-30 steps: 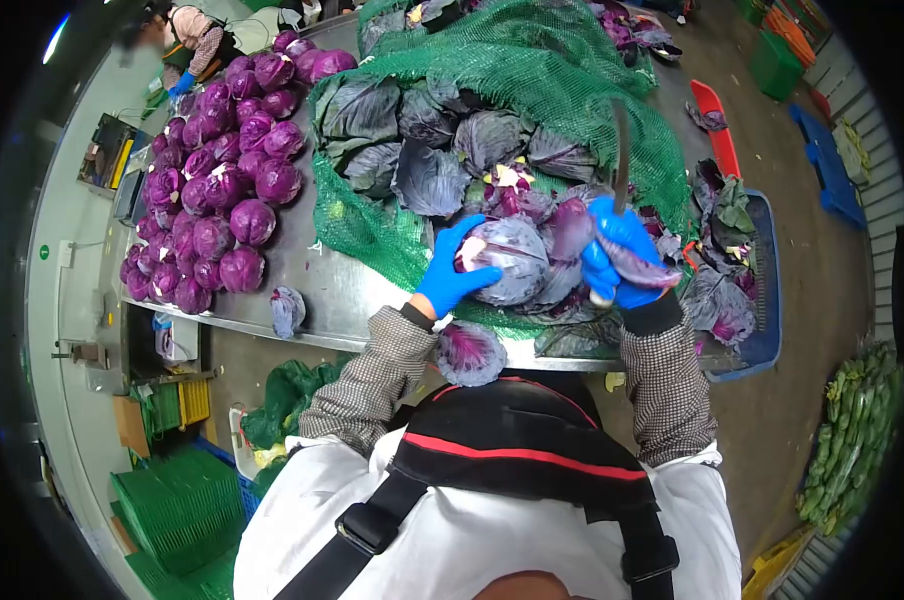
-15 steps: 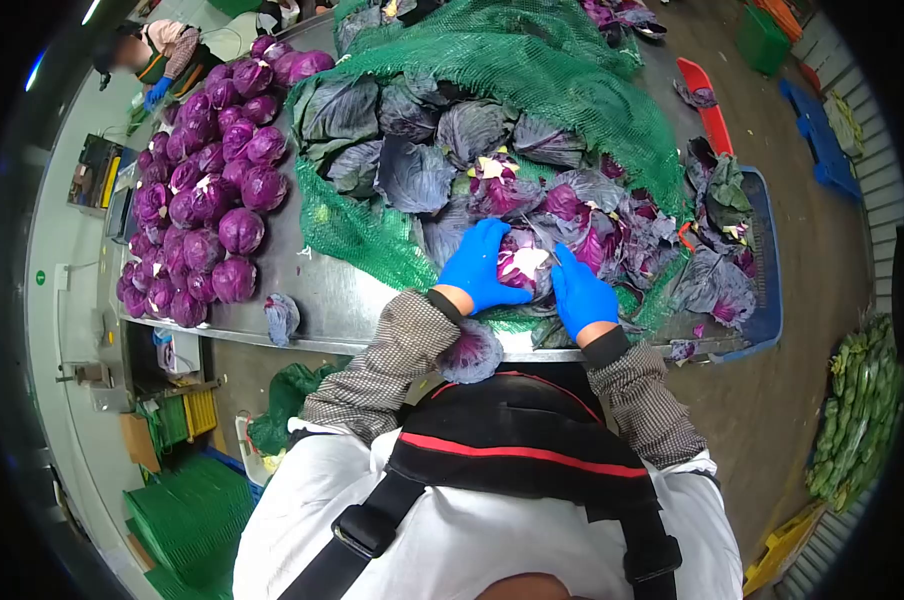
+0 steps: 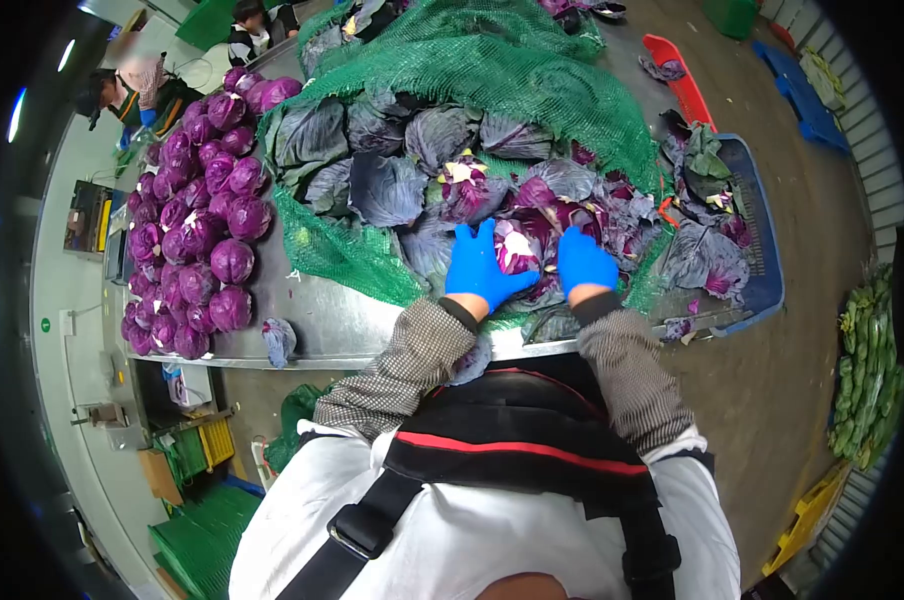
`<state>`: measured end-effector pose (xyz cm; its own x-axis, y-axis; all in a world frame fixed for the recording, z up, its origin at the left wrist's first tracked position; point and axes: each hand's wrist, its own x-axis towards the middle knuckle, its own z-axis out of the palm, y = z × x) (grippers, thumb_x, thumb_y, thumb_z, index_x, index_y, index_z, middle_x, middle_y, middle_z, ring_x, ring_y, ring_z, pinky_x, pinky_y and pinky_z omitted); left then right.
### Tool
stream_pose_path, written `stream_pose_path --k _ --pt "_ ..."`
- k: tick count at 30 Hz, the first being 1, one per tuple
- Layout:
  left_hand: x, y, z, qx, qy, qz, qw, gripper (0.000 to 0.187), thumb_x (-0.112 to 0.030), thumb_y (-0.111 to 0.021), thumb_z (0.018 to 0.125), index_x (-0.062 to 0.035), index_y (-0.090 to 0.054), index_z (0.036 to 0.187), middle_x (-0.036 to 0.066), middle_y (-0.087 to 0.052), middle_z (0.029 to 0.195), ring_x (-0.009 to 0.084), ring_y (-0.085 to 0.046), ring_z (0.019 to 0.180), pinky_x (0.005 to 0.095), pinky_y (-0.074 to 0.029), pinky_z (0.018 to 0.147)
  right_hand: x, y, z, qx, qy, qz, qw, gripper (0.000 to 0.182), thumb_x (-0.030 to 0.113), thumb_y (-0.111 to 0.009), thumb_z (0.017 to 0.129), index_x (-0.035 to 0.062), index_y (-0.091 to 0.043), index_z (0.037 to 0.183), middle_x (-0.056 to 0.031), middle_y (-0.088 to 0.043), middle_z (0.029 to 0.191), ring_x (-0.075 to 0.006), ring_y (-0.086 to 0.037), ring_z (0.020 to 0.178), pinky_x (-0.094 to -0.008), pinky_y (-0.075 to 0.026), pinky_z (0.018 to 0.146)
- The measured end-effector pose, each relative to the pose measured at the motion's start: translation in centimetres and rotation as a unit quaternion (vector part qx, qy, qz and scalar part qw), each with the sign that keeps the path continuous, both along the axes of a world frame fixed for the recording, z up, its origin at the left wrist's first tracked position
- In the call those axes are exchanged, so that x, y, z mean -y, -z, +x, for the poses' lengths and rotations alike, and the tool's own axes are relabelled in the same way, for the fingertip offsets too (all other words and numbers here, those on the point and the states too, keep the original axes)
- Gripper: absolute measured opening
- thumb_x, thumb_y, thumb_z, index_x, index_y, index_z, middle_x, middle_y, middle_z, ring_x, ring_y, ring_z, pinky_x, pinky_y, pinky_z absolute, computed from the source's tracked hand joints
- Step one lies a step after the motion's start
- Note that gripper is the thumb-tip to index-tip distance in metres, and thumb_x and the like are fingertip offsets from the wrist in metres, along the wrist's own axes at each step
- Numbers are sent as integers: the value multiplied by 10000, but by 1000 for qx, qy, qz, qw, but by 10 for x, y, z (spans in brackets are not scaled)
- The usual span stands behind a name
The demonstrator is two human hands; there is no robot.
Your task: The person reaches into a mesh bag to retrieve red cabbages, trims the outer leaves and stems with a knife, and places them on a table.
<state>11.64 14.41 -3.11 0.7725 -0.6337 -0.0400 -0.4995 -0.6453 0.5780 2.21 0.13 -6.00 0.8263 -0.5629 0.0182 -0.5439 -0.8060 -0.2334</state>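
Note:
My left hand (image 3: pixel 484 270), in a blue glove, is closed around the side of a red cabbage (image 3: pixel 515 252) whose pale cut stem end faces up. On the cabbage's other side my right hand (image 3: pixel 585 263), also gloved in blue, has its fingers curled in among the outer leaves; I cannot tell what it holds. Loose purple leaves (image 3: pixel 640 235) lie beyond that hand. Another cabbage with a pale stem (image 3: pixel 464 190) sits just past my left hand. Untrimmed cabbages with dark leaves (image 3: pixel 442 138) lie in an opened green net sack (image 3: pixel 352 250).
A pile of trimmed purple cabbages (image 3: pixel 232 262) covers the left of the metal table (image 3: pixel 347 325). On the right stand a blue crate (image 3: pixel 762 225) of leaves and a red tray (image 3: pixel 684 85). Two other people are at the far left. One loose leaf (image 3: pixel 279 342) lies near the front edge.
My right hand has swung forward, its fingers now curled instead of stretched along the cabbage. The cabbage has tilted in my left hand. The whole view has shifted slightly.

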Motion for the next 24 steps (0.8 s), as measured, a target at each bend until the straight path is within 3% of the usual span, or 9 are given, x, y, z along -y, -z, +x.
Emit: stream_pose_path --k 4,6,8,10,12,15,18,20,24 --pt "-23 11 9 -61 5 -121 991 932 -442 -801 514 -2 -383 1221 223 -415 1141 352 -486 1020 403 -423 888 4 -23 12 -60 -14 136 989 282 269 -378 870 59 -559 918 -185 -621 860 -386 -601 756 -495 -470 655" --pt "-36 22 20 -57 2 -116 992 882 -376 -812 554 1 -376 1221 174 -449 1158 285 -495 1039 374 -420 898 -1 -22 15 -7 -27 177 984 295 284 -379 873 59 -558 940 -207 -611 875 -397 -589 793 -505 -459 686" --pt "-47 41 24 -282 -106 -328 895 790 -294 -799 619 -15 -377 1225 138 -477 1157 226 -486 1057 338 -419 900 11 -13 23 -80 51 197 976 330 341 -379 883 70 -543 974 -215 -603 904 -404 -578 821 -505 -448 698" --pt "-50 7 15 -365 -170 -411 818 726 -213 -758 687 -11 -351 1252 132 -466 1186 206 -463 1084 332 -396 929 12 -29 19 -68 28 194 978 369 387 -372 889 65 -527 983 -217 -604 903 -409 -576 833 -503 -446 700" --pt "-54 15 17 -227 -130 -387 884 824 -274 -766 665 -30 -302 1300 178 -435 1206 259 -443 1109 367 -372 948 -9 -59 19 -17 -16 207 978 409 423 -373 887 74 -504 1055 -231 -594 927 -419 -562 859 -497 -439 726" --pt "-53 22 4 -23 -105 -156 982 937 -430 -773 598 -63 -302 1320 228 -422 1148 350 -433 1074 418 -361 927 -36 -46 19 9 -46 245 968 478 474 -370 884 86 -468 1144 -249 -579 964 -432 -542 895 -489 -430 758" --pt "-47 -10 -4 -60 -19 -26 998 992 -462 -791 531 -63 -322 1309 228 -422 1123 387 -426 1065 428 -365 927 -29 -29 15 -35 -19 262 964 516 494 -356 885 73 -435 1173 -262 -557 1010 -433 -528 921 -482 -422 777" --pt "-39 -17 1 13 29 10 999 981 -443 -795 517 -67 -337 1299 222 -414 1135 386 -422 1073 419 -369 930 -16 -21 5 -14 -85 301 950 516 494 -349 884 62 -436 1153 -263 -563 990 -435 -540 897 -498 -434 746" --pt "-20 -4 23 41 197 -137 970 918 -419 -794 522 -55 -379 1255 203 -400 1151 374 -429 1072 420 -384 918 -13 -17 -7 59 -78 268 958 406 413 -357 903 62 -464 1076 -235 -574 973 -424 -552 840 -498 -437 711"
